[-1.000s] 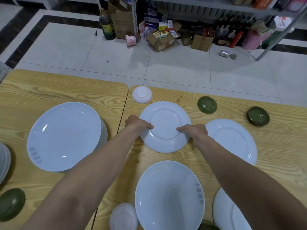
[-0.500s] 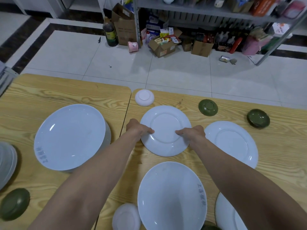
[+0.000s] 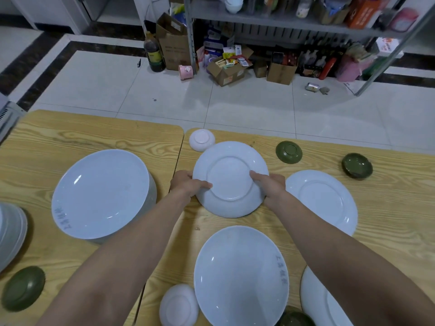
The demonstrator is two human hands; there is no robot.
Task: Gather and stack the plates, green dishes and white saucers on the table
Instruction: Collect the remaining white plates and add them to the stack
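Left hand (image 3: 188, 184), right hand (image 3: 270, 185): curled round opposite rims of inverted plate (image 3: 229, 176), held between them. Probably stiff glazed ceramic, some weight, slick, chips easily. Keep two-sided rim grip; set down flat, no knocks.

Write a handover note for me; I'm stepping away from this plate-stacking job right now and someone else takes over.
Left hand and right hand each grip a side of the upside-down plate, thumbs on its base.
Done: stack of plates on the left table.
To do: the held plate, right plate, near plate, corner plate; far saucer, near saucer; scattered green ones, including the far-right green dish and near-left green dish.
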